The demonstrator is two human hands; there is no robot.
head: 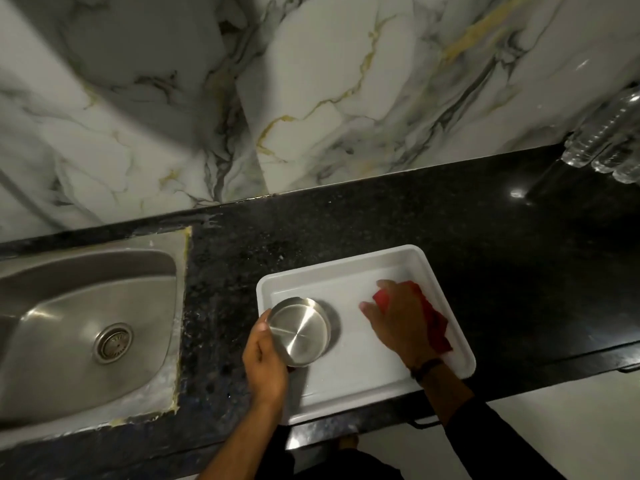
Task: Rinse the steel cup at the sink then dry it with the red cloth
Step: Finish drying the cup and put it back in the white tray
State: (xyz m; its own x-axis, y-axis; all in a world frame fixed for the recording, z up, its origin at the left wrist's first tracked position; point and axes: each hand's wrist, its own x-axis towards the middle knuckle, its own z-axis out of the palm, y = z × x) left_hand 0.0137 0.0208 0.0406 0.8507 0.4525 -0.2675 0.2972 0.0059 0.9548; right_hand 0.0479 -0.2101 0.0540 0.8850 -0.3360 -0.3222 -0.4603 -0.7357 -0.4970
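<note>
A: Quick pass. Where's the steel cup (299, 331)?

B: Upside down, base facing up, in the near-left part of the white tray (349, 393). The left hand (265, 363) has it: thumb curls up the cup's left side, the other fingers are hidden under and behind it. So that hand is closed round the cup. Can't tell if the rim touches the tray floor or hangs just above it.

A: Right hand?

B: The right hand (394, 322) is palm down over the red cloth (434, 322), inside the tray too. Fingers spread loosely, pointing left and away, fingertips resting on or just above the tray floor. The cloth bunches under the palm and sticks out past the knuckle side toward the tray's right wall. A bit of red shows between thumb and index. Whether it's pinching the cloth or only pressing on it, I can't tell.

A: Gap between cup and cloth?

B: Apart. Bare tray floor lies between the right fingertips and the cup. The cup is left of those fingertips, the cloth right of them.

A: Anything else?

B: A dark band sits on the right wrist. The tray sits on a black speckled counter (381, 223). The steel sink (90, 327) is left of the left hand, apart from it, drain visible. Clear bottles (609, 143) stand far right at the marble wall (311, 81), well beyond the right hand.
</note>
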